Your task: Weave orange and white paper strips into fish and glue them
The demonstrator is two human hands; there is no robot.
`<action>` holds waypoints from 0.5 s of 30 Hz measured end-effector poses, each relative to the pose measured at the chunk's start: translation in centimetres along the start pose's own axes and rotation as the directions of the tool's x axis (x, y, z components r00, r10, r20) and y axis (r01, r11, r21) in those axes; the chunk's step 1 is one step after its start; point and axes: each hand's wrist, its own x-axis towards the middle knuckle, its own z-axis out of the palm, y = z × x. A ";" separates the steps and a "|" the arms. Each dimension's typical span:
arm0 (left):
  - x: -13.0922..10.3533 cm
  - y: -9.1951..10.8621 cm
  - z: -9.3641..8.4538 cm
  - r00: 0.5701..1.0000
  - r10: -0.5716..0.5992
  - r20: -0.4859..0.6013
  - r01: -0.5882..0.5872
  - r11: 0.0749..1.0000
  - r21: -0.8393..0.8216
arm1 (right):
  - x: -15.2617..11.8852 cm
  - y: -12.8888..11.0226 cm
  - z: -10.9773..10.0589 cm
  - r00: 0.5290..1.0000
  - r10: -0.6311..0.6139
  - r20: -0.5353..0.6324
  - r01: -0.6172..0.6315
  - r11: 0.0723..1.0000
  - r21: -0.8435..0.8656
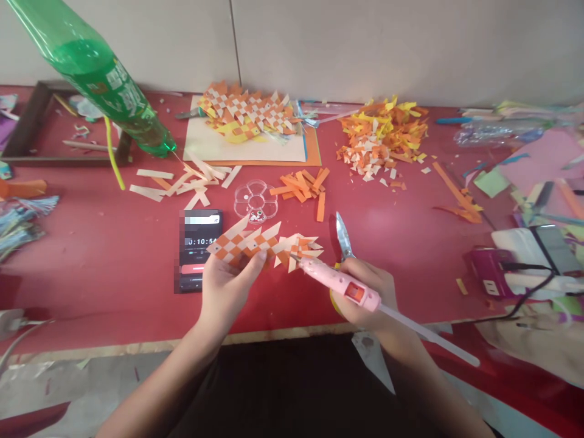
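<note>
My left hand [225, 289] is closed on woven orange-and-cream paper fish [239, 246], its thumb pressing on their lower edge. The checkered pieces have pointed fins and small dark eyes, and fringed paper tails point right. My right hand [371, 286] grips a pink hot glue gun [331, 277], with a long clear glue stick [433, 337] coming out of its back. The nozzle meets or nearly meets the tail end of the paper. Scissors [343, 234] with yellow handles show behind my right hand; I cannot tell whether it also holds them.
A phone [201, 261] showing a timer and a clear flower-shaped tray [256, 201] lie beyond my hands. Farther back are orange strips [301, 185], cream strips [196, 176], finished woven fish [246, 109] and paper scraps [383, 134]. A green bottle [109, 85] stands left; a purple box [486, 274] sits right.
</note>
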 end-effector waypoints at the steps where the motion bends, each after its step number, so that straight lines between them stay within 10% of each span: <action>1: 0.0 0.0 0.0 1.000 -0.011 0.007 0.011 1.000 -0.016 | -0.1 0.6 -0.2 1.000 0.012 -0.007 -0.012 1.000 -0.010; 15: 0.2 -0.4 -0.2 0.957 -0.223 0.185 0.258 0.947 -0.194 | 0.7 16.1 -6.3 0.971 0.218 0.097 -0.169 0.916 -0.364</action>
